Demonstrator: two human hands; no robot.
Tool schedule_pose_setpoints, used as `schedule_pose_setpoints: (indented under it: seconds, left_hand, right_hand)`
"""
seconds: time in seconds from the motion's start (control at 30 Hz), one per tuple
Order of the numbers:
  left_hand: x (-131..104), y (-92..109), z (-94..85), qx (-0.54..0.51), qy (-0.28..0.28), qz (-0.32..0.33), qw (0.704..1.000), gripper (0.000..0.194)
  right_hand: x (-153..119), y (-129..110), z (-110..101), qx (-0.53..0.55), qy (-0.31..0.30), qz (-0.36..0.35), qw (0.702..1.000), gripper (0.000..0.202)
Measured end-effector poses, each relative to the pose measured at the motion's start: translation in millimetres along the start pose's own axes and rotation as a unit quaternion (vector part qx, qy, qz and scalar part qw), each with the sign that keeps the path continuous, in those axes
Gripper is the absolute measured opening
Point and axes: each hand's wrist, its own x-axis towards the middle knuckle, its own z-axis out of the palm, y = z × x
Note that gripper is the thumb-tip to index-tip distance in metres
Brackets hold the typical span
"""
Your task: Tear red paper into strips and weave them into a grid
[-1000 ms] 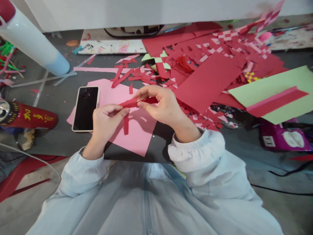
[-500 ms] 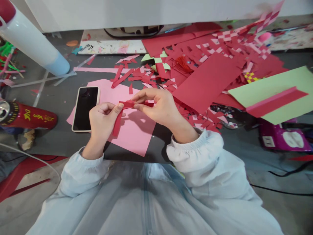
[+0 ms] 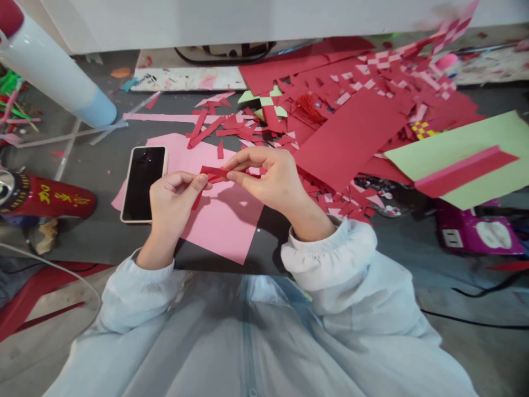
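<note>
Plain pink sheet (image 3: 231, 226); phone (image 3: 143, 184) seemingly black.

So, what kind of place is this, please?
Probably a craft workspace, though the wider room is not visible: the table has loose red and pink paper scraps, a large pink sheet, and woven checkered paper.

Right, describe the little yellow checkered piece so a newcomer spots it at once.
On the dark table, find the big heap of red paper towards the right. Go to its right side, just above the left part of the pale green sheet. The small checkered piece there has yellow squares; the checkered bits nearest it are pink and red.
</note>
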Motion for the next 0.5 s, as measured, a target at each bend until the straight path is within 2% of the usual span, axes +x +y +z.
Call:
schedule_pose_setpoints:
  seconds: [0.17, 0.33, 0.4, 0.5]
  left_hand:
    - [0.7, -1.8, 0.6, -0.018, -0.03, -0.006, 0.999, 0.027]
    - [-0.2, 2.4, 3.1, -0.049, -0.028, -0.008, 0.998, 0.032]
    - [-0.2, 3.5, 2.9, -0.033, -0.024, 0.01, 0.999, 0.033]
    - [0.2, 2.5, 1.2, -0.008, -0.014, 0.058, 0.998, 0.023]
  right_hand:
    - [1.8, 1.6, -2.4, -0.003, 0.007, -0.018, 1.0, 0.006]
    - [1.8, -0.1, -4.6, -0.021, -0.013, -0.018, 1.0, 0.007]
    - [1.3, -1.2, -5.4, -0.026, -0.032, -0.019, 0.999, 0.007]
    - [0.6, -2.1, -7.1, -0.028, -0.063, -0.026, 0.997, 0.008]
